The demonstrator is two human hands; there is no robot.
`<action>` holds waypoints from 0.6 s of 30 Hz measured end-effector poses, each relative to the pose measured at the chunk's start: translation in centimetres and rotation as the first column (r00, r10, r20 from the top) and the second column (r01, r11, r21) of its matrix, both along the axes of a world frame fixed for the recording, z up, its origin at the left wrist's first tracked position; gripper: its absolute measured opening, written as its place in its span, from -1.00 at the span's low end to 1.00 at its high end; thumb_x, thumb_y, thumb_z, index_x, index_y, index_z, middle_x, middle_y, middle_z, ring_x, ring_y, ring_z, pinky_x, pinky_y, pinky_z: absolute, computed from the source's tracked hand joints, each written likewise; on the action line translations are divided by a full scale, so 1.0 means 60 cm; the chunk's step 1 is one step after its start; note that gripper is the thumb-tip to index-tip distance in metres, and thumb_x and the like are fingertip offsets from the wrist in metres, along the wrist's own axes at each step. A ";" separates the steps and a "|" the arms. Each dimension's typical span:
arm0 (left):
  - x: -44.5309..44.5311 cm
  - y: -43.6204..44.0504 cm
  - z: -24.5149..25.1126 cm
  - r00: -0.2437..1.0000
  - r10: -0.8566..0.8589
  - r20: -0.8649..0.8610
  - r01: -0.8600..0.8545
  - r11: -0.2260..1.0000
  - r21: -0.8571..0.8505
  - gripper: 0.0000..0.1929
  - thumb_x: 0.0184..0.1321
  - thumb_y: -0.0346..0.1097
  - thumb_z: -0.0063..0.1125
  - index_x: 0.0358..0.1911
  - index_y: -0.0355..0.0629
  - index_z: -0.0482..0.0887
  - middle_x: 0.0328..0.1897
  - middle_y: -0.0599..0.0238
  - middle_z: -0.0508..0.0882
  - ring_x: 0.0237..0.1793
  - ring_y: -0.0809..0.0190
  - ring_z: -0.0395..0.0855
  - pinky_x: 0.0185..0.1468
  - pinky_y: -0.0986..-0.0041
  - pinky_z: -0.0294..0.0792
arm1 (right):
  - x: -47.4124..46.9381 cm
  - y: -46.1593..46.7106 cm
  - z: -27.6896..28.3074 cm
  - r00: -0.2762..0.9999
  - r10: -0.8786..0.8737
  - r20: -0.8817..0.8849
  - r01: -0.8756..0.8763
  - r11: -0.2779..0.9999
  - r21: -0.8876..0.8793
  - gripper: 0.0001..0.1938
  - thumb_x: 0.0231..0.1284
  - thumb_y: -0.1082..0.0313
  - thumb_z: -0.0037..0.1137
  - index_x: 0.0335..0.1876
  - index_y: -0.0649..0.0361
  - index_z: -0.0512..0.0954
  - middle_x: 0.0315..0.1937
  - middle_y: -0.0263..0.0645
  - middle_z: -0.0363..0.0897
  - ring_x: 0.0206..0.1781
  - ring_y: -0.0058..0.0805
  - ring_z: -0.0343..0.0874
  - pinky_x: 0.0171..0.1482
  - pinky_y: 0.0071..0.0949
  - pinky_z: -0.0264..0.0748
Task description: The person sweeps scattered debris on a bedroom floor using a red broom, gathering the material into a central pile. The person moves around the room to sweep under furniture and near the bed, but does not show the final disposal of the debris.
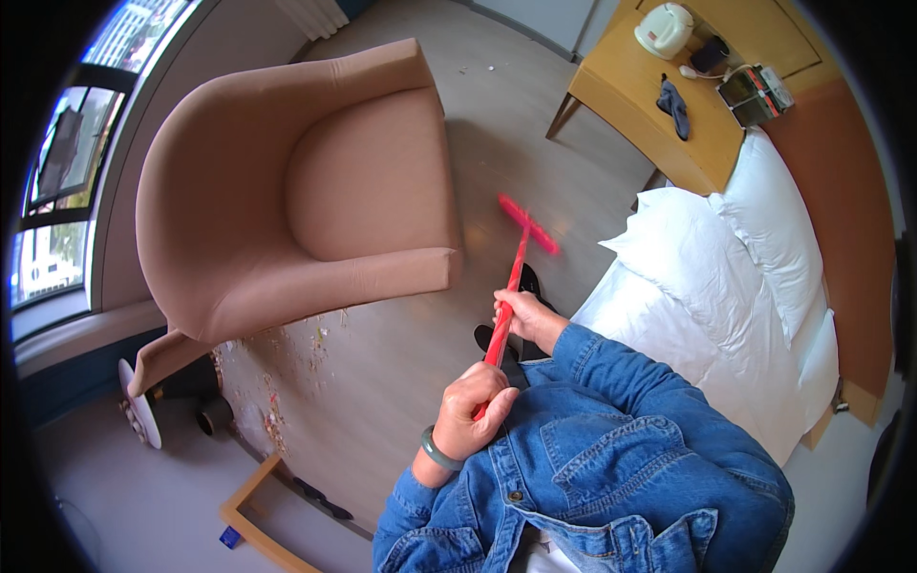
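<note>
A broom with a red handle (516,268) slants away from my body, and its pinkish-red head (529,222) rests on the floor just beyond my feet. My left hand (476,405), with a green bangle at the wrist, grips the top end of the handle. Farther down the shaft, my right hand (529,313) is wrapped around it. The broom head lies in the gap between a tan armchair (372,179) and the white bedding (688,286). Dark shoes (530,278) show partly beneath my arms.
Scattered debris (274,415) litters the floor beside the armchair, near a dark cylindrical object (215,415). A wooden frame (269,533) stands at lower left. On a wooden desk (609,79) are a white electric kettle (665,32) and a grey cloth item (672,107). Windows (71,150) line the left.
</note>
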State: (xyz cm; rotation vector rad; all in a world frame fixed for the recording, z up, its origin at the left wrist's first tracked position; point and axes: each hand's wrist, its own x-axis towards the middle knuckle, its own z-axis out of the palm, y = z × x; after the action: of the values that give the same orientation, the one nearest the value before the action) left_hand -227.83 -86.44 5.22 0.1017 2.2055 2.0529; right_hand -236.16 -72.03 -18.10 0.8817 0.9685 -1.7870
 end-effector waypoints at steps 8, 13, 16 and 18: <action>-0.106 0.035 -0.071 0.956 0.288 -0.051 -0.292 0.951 -0.105 -0.76 0.19 -0.57 0.15 -0.60 -0.32 0.41 -0.49 0.16 0.56 -0.41 0.16 0.54 -0.27 0.41 0.39 | -0.217 -0.056 -0.054 0.960 0.197 -0.197 -0.152 0.963 0.222 -0.80 0.27 0.20 0.09 -0.25 0.16 0.45 -0.50 -0.33 0.51 -0.51 -0.43 0.54 -0.43 -0.34 0.59; -0.200 0.087 -0.186 0.874 0.486 -0.020 -0.486 0.871 -0.078 -0.79 0.34 -0.48 0.05 -0.49 -0.35 0.51 -0.44 0.31 0.55 -0.44 0.44 0.40 -0.37 0.55 0.28 | -0.338 -0.060 -0.126 0.890 0.429 -0.152 -0.359 0.867 0.345 -0.83 0.27 0.16 0.04 -0.25 0.07 0.48 -0.56 -0.44 0.50 -0.52 -0.52 0.51 -0.41 -0.45 0.50; -0.199 0.109 -0.215 0.803 0.594 0.057 -0.589 0.804 -0.084 -0.78 0.36 -0.46 0.03 -0.48 -0.35 0.55 -0.44 0.34 0.55 -0.52 0.49 0.37 -0.44 0.61 0.23 | -0.338 -0.053 -0.143 0.860 0.498 -0.116 -0.437 0.834 0.338 -0.84 0.26 0.14 0.03 -0.26 0.03 0.47 -0.48 -0.45 0.52 -0.45 -0.57 0.51 -0.36 -0.44 0.48; -0.177 0.112 -0.218 0.755 0.650 0.081 -0.643 0.759 -0.100 -0.77 0.37 -0.45 0.03 -0.48 -0.35 0.56 -0.44 0.36 0.55 -0.54 0.51 0.35 -0.46 0.63 0.21 | -0.315 -0.050 -0.145 0.857 0.507 -0.088 -0.454 0.826 0.334 -0.84 0.26 0.14 0.02 -0.26 0.02 0.46 -0.46 -0.45 0.52 -0.42 -0.57 0.51 -0.34 -0.43 0.48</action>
State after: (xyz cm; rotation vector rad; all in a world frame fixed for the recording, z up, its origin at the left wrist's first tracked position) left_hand -238.43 -79.73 -7.84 -0.8959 2.4567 2.1886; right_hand -255.04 -75.04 -26.82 0.5886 1.4650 -1.3079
